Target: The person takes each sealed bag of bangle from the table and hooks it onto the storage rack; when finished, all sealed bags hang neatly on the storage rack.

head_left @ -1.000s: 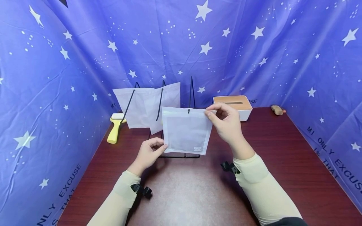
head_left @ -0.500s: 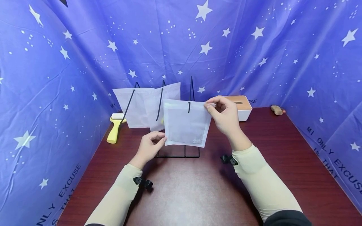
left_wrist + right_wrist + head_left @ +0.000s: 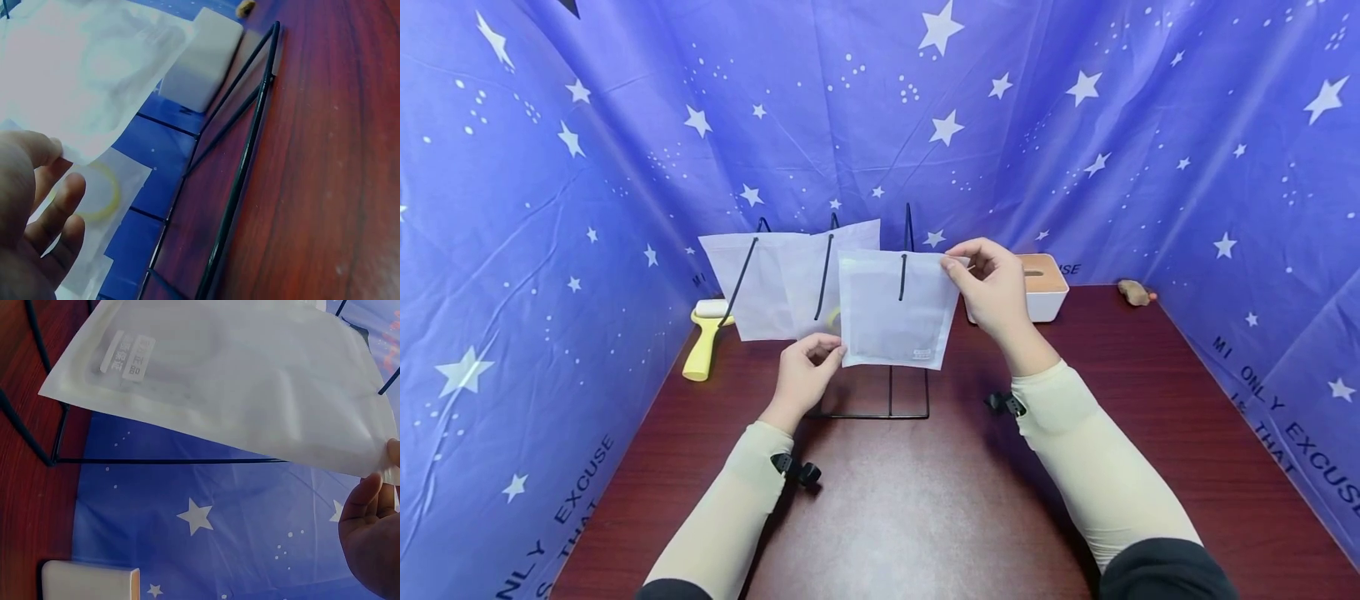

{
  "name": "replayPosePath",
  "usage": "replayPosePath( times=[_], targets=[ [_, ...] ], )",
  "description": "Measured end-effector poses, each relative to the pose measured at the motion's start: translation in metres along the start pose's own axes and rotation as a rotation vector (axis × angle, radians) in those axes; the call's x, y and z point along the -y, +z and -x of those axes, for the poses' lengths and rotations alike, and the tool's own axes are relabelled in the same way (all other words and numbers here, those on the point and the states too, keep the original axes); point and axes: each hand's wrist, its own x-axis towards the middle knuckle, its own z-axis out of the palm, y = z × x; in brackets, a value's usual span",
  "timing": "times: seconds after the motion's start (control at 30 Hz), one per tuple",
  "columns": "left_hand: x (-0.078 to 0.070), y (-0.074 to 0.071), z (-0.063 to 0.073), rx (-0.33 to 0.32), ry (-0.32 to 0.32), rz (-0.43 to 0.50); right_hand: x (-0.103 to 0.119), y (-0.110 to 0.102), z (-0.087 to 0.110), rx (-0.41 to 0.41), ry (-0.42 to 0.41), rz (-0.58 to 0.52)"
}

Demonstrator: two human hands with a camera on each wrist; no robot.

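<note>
A translucent white pouch [image 3: 891,321] with a small printed label hangs by its top edge on a black hook of the wire rack [image 3: 872,416]; the hook's prong [image 3: 902,279] pokes out through its front. My right hand [image 3: 996,287] pinches the pouch's upper right corner between thumb and fingers. At the lower left corner, my left hand [image 3: 808,371] pinches the edge with thumb and forefinger; the left wrist view shows the other fingers loosely bent. Two similar pouches, a left one [image 3: 763,287] and a middle one [image 3: 857,250], hang on hooks to the left.
A yellow-handled roller [image 3: 702,346] lies at the left behind the rack. A white box with a wooden lid [image 3: 1048,300] stands behind my right hand. A small brown lump [image 3: 1135,292] sits at the back right. A blue starry curtain [image 3: 880,100] surrounds the table.
Both hands have raised the pouch and pushed it farther back along the hook, so more of the prong now shows in front of it. The other two pouches stay hanging.
</note>
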Motion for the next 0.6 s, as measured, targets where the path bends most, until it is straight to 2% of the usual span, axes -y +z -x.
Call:
replayPosePath(
  times=[0.33,0.6],
  targets=[
    [-0.002,0.011,-0.011,-0.062,-0.045,-0.042,-0.003,0.004,-0.017,-0.033,-0.039,0.040],
    [-0.004,0.017,-0.020,-0.108,-0.074,-0.096,-0.007,0.006,-0.027,-0.052,-0.004,0.094]
  ],
)
